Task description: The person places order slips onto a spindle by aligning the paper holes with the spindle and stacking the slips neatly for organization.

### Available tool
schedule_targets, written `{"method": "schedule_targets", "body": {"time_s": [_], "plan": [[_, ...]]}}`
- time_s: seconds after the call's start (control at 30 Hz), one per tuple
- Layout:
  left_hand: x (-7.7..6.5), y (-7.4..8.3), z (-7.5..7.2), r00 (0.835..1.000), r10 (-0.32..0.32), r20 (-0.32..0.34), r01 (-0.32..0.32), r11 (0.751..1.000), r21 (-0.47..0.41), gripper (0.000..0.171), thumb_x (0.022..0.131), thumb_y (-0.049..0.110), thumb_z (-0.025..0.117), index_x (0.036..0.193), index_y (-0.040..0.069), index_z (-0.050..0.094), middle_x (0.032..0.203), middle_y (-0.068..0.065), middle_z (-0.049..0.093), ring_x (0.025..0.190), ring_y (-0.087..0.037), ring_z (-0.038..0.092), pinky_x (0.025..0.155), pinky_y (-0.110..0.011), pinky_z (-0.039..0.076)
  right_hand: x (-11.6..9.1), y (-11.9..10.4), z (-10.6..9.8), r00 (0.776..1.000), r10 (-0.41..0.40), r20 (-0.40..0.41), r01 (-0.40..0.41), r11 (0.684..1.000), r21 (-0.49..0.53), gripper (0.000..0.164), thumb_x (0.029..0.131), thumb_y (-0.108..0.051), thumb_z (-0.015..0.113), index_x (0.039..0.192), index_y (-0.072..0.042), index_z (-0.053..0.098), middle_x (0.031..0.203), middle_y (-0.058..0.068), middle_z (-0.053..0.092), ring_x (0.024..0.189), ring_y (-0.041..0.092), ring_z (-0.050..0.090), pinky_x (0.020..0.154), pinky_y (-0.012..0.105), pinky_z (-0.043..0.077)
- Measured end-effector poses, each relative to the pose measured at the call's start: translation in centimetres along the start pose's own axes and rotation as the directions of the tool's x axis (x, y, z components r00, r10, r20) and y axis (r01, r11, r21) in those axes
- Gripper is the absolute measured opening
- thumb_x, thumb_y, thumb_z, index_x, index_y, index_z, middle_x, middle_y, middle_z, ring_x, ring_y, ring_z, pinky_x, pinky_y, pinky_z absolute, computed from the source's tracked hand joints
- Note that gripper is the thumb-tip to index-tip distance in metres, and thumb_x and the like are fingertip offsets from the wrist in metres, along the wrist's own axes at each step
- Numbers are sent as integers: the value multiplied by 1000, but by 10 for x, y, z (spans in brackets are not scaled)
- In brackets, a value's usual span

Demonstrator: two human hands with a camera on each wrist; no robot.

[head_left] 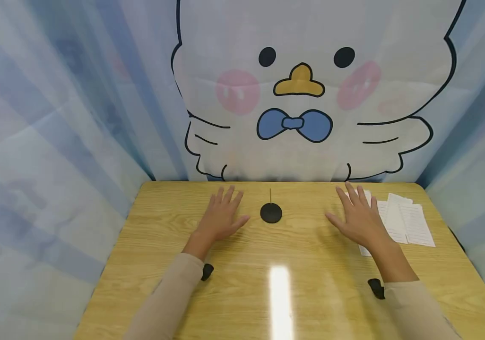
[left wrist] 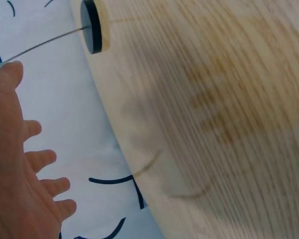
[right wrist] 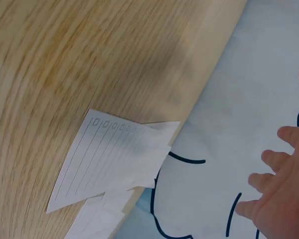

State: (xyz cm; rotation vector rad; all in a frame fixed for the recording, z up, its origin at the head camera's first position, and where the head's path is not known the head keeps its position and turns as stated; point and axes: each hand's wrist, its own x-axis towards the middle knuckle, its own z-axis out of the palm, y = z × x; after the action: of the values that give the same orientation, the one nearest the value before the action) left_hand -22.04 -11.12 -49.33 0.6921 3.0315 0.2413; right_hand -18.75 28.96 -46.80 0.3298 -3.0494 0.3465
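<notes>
My left hand is held palm down with its fingers spread, over the left part of the table. To its right stands a round black base with a thin upright rod, which the hand does not touch. In the left wrist view the black base lies beyond the thumb. My right hand is spread likewise on the right side and holds nothing. Several lined paper sheets lie beside and partly behind it. The right wrist view shows these sheets overlapping, apart from the fingers.
The wooden table ends at a pale curtain with a cartoon bird printed on it. More curtain hangs along the left side and the right. A bright light reflection falls on the table's front middle.
</notes>
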Motion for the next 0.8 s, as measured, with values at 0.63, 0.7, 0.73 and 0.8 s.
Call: {"method": "schedule_targets", "body": {"time_s": [0.63,0.7,0.73,0.8], "plan": [[12,17,15,999,50,-5,-50,999,5,77,106,57,46,165,13,24,170,-16,23,157,-39,24,125,-59,25,-17,47,6,998,-21,-53,23,999,39,84,102,-51,58,161,1,29,163,32,26,149,56,24,113,79,19],[13,19,17,999,49,6,-49,999,-4,78,106,58,45,165,12,24,171,-16,23,157,-38,24,126,-57,24,-20,52,5,999,-19,-51,22,998,60,84,102,-50,59,161,1,27,164,32,25,149,56,24,113,79,20],[14,20,17,999,50,10,-50,999,-15,78,106,58,45,165,12,24,171,-16,23,157,-38,24,126,-57,23,-22,55,5,999,-18,-52,22,997,69,84,102,-49,59,161,1,26,164,32,24,148,56,25,112,79,20],[16,22,19,998,54,16,-53,998,-43,78,106,57,46,165,10,24,171,-17,23,157,-38,24,126,-57,23,-25,61,4,998,-16,-54,20,996,86,84,102,-48,60,162,1,26,165,32,24,147,56,26,112,79,21]]}}
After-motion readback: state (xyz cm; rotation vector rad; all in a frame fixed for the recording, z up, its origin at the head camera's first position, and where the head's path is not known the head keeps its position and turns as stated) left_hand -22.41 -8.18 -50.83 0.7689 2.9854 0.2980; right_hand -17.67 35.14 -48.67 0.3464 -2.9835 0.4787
